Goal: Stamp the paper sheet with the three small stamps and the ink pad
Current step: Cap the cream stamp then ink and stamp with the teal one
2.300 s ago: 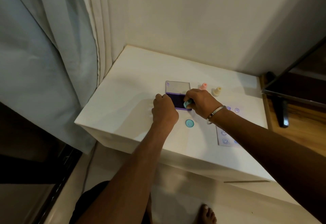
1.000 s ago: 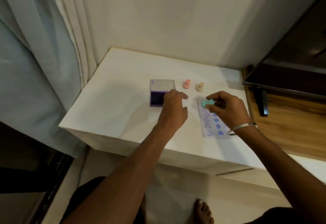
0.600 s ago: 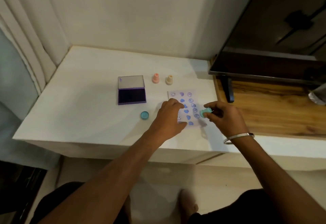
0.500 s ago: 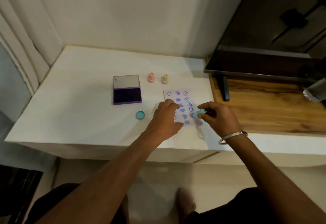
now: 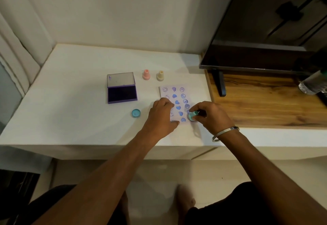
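Observation:
A small paper sheet (image 5: 178, 93) with three columns of blue stamped marks lies on the white table (image 5: 79, 104). My left hand (image 5: 161, 116) rests on the sheet's left side and holds it down. My right hand (image 5: 209, 115) pinches a teal stamp (image 5: 192, 115), its base down at the near end of the sheet's right column. A pink stamp (image 5: 146, 74) and a cream stamp (image 5: 160, 75) stand upright behind the sheet. The purple ink pad (image 5: 122, 92) lies open to the left, lid up.
A round teal cap (image 5: 136, 113) lies on the table left of my left hand. A dark screen (image 5: 265, 30) on a stand occupies the wooden counter (image 5: 265, 104) to the right, with a plastic bottle (image 5: 312, 84) at the far right edge. Curtains hang at the left.
My right hand carried the teal stamp from the ink pad to the sheet and lowered it onto the right column. My left hand moved from the pad to the sheet.

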